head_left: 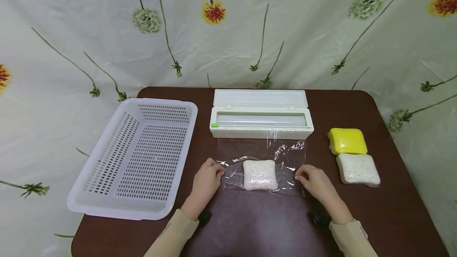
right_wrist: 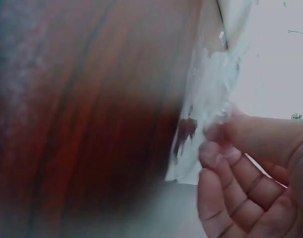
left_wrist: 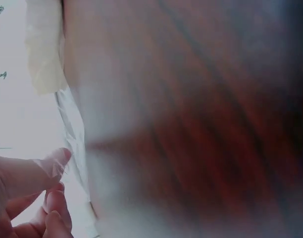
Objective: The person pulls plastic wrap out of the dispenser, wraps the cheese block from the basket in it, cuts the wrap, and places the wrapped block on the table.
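A white speckled sponge-like block (head_left: 260,175) lies in the middle of a sheet of clear plastic wrap (head_left: 228,152). The sheet runs back to a white wrap dispenser (head_left: 262,134) with its lid raised. At the sheet's left side my left hand (head_left: 208,175) pinches the film between thumb and fingers. My right hand (head_left: 314,181) pinches the film on the opposite side. Some film appears to lie over the block. In the right wrist view a crinkled end of the wrap (right_wrist: 191,134) hangs by the fingertips; the left wrist view shows film at the thumb (left_wrist: 52,166).
To the left stands a white perforated basket (head_left: 185,142), with nothing in it. A yellow block (head_left: 347,141) and another white speckled block (head_left: 358,169), both shiny as if wrapped, lie at the right of the dark brown table (head_left: 400,209). Flowered cloth hangs behind.
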A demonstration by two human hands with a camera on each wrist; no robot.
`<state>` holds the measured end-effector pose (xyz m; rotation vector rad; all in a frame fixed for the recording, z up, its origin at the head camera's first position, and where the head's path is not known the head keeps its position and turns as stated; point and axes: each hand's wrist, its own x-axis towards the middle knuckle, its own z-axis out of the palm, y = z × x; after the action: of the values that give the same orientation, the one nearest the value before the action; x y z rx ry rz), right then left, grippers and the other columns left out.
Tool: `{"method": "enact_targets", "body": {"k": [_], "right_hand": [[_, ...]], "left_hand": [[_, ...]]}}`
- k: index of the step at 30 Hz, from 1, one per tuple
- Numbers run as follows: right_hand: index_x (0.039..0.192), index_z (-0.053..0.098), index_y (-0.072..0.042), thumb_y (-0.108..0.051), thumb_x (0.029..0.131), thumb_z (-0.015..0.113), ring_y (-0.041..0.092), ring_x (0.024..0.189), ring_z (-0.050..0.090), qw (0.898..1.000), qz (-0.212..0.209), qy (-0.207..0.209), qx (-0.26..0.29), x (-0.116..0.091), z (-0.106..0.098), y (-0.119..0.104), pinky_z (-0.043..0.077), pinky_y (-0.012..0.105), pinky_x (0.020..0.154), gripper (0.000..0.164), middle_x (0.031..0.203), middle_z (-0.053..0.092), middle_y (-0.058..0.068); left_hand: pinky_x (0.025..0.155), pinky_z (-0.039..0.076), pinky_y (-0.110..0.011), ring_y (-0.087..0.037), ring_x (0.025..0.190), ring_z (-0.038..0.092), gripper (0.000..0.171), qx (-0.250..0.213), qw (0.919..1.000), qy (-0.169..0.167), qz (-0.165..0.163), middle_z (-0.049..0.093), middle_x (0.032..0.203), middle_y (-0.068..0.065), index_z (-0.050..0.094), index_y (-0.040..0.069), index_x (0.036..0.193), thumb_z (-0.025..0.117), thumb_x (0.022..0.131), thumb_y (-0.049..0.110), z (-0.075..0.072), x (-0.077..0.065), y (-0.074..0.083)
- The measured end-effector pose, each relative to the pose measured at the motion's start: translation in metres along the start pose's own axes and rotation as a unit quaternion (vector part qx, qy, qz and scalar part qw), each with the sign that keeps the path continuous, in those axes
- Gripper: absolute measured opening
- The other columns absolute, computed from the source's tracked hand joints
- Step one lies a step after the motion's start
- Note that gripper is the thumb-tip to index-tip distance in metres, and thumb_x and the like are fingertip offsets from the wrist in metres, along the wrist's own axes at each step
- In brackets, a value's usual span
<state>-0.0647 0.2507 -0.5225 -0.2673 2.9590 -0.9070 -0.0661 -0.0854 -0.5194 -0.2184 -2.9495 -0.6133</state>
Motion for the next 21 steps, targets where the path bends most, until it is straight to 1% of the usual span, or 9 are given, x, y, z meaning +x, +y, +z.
{"method": "enact_targets", "body": {"k": [4,7,10,12,15,18,21], "right_hand": [[0.078,0.066,-0.010,-0.006,0.082,0.077,0.011,0.067,0.052,1.000,-0.003,-0.005,-0.006,0.0014,0.0007,-0.0026,0.045,0.028,0.061,0.013,0.075,0.058,-0.001],[0.080,0.064,-0.008,-0.006,0.081,0.078,0.012,0.067,0.053,1.000,0.002,-0.007,-0.005,0.0027,0.0024,-0.0041,0.044,0.028,0.060,0.015,0.075,0.056,0.001],[0.084,0.058,-0.005,-0.007,0.080,0.079,0.015,0.067,0.051,0.999,0.035,-0.014,0.004,0.0035,0.0035,-0.0054,0.042,0.029,0.060,0.022,0.076,0.054,0.004],[0.084,0.054,-0.005,-0.009,0.081,0.080,0.017,0.067,0.050,0.998,0.059,-0.018,0.009,0.0037,0.0040,-0.0056,0.039,0.030,0.060,0.026,0.077,0.052,0.005],[0.081,0.051,-0.006,-0.010,0.081,0.080,0.018,0.068,0.049,0.996,0.081,-0.020,0.013,0.0030,0.0046,-0.0046,0.038,0.030,0.060,0.029,0.076,0.051,0.006],[0.079,0.054,-0.007,-0.011,0.082,0.079,0.017,0.069,0.050,0.997,0.079,-0.018,0.013,0.0019,0.0053,-0.0026,0.040,0.030,0.061,0.025,0.076,0.054,0.005],[0.080,0.061,-0.007,-0.010,0.083,0.078,0.016,0.068,0.052,0.997,0.074,-0.016,0.016,-0.0001,0.0050,0.0002,0.042,0.030,0.062,0.018,0.076,0.057,0.004]], "left_hand": [[0.060,0.052,-0.033,-0.018,0.071,0.059,0.006,0.002,0.9999,-0.009,-0.008,0.056,0.078,-0.001,0.074,0.011,0.081,0.078,0.082,0.007,0.0021,0.0040,0.0023],[0.056,0.048,-0.031,-0.016,0.066,0.057,0.013,0.001,0.9998,-0.016,-0.015,0.055,0.073,0.001,0.067,0.012,0.080,0.079,0.080,0.006,0.0030,0.0072,0.0030],[0.054,0.044,-0.031,-0.017,0.063,0.055,0.024,0.002,0.9994,-0.025,-0.025,0.052,0.070,0.001,0.057,0.013,0.075,0.080,0.079,0.006,0.0032,0.0094,0.0035],[0.052,0.043,-0.032,-0.018,0.061,0.054,0.027,0.000,0.9990,-0.032,-0.033,0.051,0.069,0.000,0.054,0.014,0.073,0.080,0.078,0.004,0.0029,0.0098,0.0042],[0.052,0.044,-0.031,-0.017,0.060,0.053,0.024,-0.001,0.9983,-0.039,-0.043,0.050,0.069,0.000,0.058,0.013,0.072,0.078,0.079,0.003,0.0033,0.0093,0.0049],[0.055,0.046,-0.032,-0.016,0.062,0.053,0.018,-0.005,0.9975,-0.046,-0.053,0.052,0.071,0.000,0.064,0.013,0.074,0.075,0.080,0.002,0.0028,0.0085,0.0056],[0.059,0.049,-0.033,-0.017,0.067,0.056,0.014,-0.009,0.9966,-0.056,-0.060,0.054,0.074,-0.001,0.068,0.013,0.078,0.071,0.083,0.000,0.0007,0.0076,0.0050]]}}
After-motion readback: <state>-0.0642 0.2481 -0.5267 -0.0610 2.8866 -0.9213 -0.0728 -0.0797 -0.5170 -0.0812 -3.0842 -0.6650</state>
